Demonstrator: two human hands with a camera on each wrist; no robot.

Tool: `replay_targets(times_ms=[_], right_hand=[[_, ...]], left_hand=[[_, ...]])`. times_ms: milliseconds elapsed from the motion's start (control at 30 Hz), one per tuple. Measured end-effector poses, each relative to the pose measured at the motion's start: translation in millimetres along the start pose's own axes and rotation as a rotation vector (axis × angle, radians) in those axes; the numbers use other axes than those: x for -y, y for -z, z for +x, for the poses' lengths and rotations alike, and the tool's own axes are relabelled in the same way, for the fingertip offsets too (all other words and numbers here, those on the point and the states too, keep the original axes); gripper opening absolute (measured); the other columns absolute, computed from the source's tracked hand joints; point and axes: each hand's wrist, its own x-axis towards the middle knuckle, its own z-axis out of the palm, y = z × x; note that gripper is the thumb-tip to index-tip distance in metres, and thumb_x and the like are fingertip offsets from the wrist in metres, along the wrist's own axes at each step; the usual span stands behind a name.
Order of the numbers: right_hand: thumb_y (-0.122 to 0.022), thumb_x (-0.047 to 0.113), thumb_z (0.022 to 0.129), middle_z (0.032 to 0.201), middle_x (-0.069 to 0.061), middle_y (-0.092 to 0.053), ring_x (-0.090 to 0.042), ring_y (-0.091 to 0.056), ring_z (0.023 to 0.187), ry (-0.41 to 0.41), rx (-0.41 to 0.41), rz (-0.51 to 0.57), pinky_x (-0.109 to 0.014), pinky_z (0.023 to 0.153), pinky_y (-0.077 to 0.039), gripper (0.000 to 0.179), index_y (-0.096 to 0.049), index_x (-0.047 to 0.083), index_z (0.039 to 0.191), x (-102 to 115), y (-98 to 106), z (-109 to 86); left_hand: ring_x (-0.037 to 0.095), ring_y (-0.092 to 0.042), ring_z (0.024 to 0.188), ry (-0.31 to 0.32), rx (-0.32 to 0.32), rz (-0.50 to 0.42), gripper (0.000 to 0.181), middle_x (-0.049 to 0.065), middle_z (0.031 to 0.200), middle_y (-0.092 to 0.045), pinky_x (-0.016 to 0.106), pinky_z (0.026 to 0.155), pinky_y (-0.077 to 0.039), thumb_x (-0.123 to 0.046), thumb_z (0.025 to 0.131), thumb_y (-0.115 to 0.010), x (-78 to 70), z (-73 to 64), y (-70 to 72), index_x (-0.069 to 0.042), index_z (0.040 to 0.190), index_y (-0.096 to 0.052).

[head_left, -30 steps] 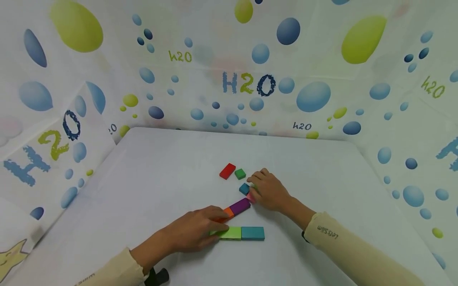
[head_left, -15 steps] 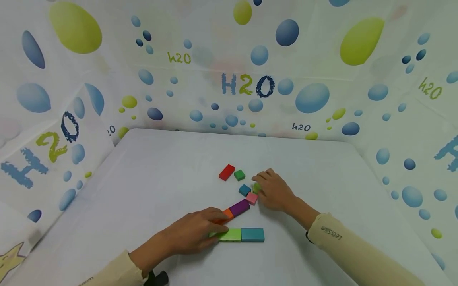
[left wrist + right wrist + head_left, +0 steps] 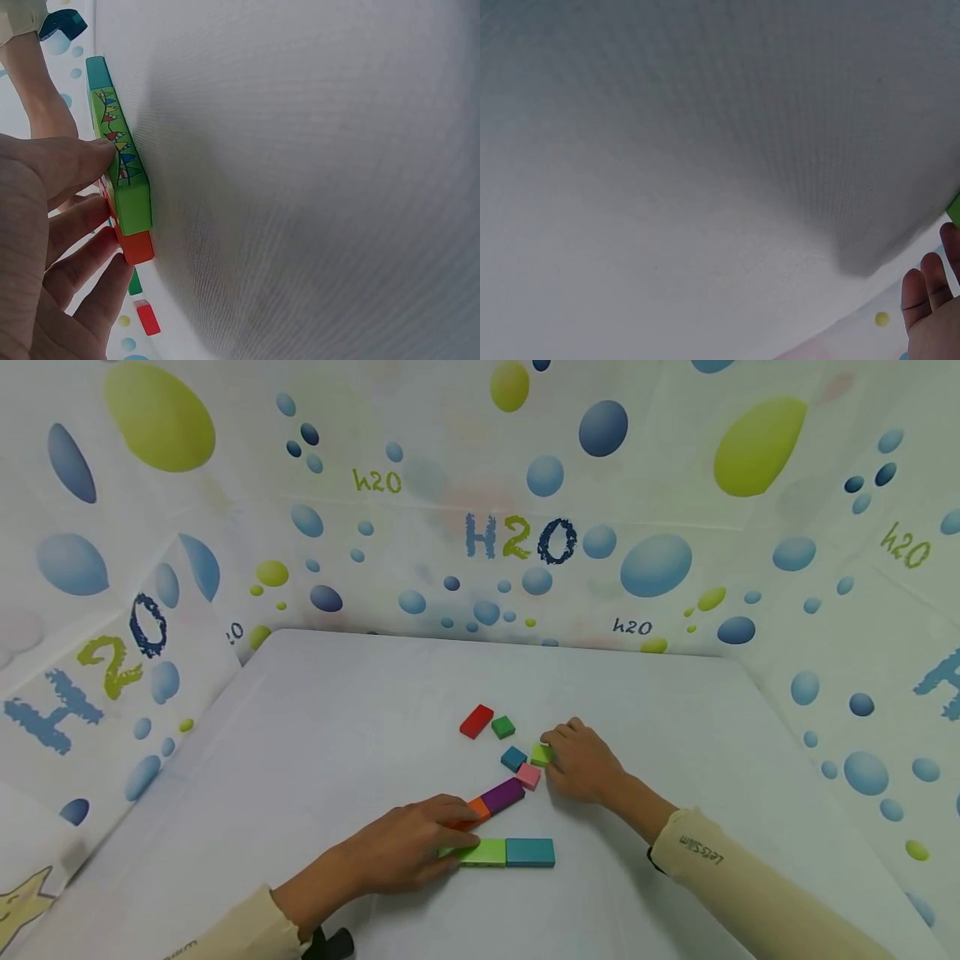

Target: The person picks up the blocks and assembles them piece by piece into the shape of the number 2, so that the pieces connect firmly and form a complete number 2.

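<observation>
In the head view my left hand [image 3: 408, 845] lies over the left ends of two bars. Its thumb rests on a light green block [image 3: 135, 202] with a flag pattern on its side; the fingers, fairly straight, touch the orange block [image 3: 138, 247] behind. A teal block [image 3: 530, 852] continues the green one, and a purple block [image 3: 502, 795] continues the orange one at a slant. My right hand [image 3: 585, 762] holds a small light green block [image 3: 541, 755] at its fingertips; the thumb is hidden. Beside it are a pink block [image 3: 528, 776] and a blue block [image 3: 513, 758].
Farther back lie a red block [image 3: 476, 722] and a small green block [image 3: 503, 727]. All rest on a white table [image 3: 360, 710], backed by a printed cloth [image 3: 427, 527]. A dark object [image 3: 339, 943] shows by the left wrist.
My right hand has shifted right, and the small light green block has moved with it, away from the blue and pink blocks. The left hand stays in place.
</observation>
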Motion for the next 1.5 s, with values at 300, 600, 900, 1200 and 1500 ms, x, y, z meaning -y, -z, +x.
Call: replay_targets(times_ms=[300,600,900,1200,1500], right_hand=[[-0.064,0.02,0.094,0.113,-0.008,-0.069,-0.023,-0.053,0.101,0.027,-0.027,0.02,-0.039,0.09,-0.05,0.029,-0.068,0.004,0.118,-5.9,-5.1,-0.8],[-0.07,0.018,0.093,0.115,-0.005,-0.071,-0.023,-0.053,0.106,0.073,-0.066,0.012,-0.038,0.094,-0.05,0.029,-0.071,0.007,0.12,-7.0,-6.6,0.0],[-0.072,0.015,0.093,0.116,-0.004,-0.071,-0.022,-0.053,0.107,0.095,-0.086,0.032,-0.038,0.091,-0.05,0.029,-0.071,0.008,0.12,-2.6,-5.9,-0.2],[-0.072,0.015,0.093,0.119,-0.004,-0.07,-0.023,-0.052,0.11,0.087,-0.071,0.038,-0.039,0.095,-0.049,0.032,-0.069,0.009,0.124,2.2,-5.4,1.2],[-0.073,0.015,0.094,0.119,-0.004,-0.07,-0.023,-0.052,0.11,0.097,-0.078,0.04,-0.039,0.094,-0.05,0.032,-0.068,0.009,0.125,3.2,-6.6,1.1]], left_hand=[[0.015,-0.052,0.132,0.01,-0.013,-0.013,0.034,-0.004,0.141,-0.059,0.036,0.099,-0.054,-0.029,0.095,-0.073,-0.5,-0.2,0.0,-0.025,0.129,-0.072],[0.016,-0.051,0.132,-0.001,-0.004,-0.003,0.035,-0.003,0.141,-0.058,0.036,0.099,-0.054,-0.027,0.094,-0.074,-1.1,-0.7,1.7,-0.024,0.129,-0.072],[0.017,-0.051,0.133,-0.006,-0.001,0.005,0.035,-0.003,0.142,-0.058,0.037,0.099,-0.054,-0.027,0.094,-0.074,-1.4,-1.1,2.3,-0.025,0.129,-0.072],[0.016,-0.051,0.132,0.006,-0.003,-0.005,0.034,-0.004,0.141,-0.059,0.037,0.099,-0.054,-0.028,0.095,-0.073,-0.9,-0.8,1.3,-0.025,0.129,-0.072],[0.017,-0.051,0.133,-0.016,0.001,0.002,0.036,-0.003,0.142,-0.058,0.037,0.099,-0.054,-0.028,0.094,-0.075,-1.1,-1.0,2.7,-0.024,0.13,-0.072]])
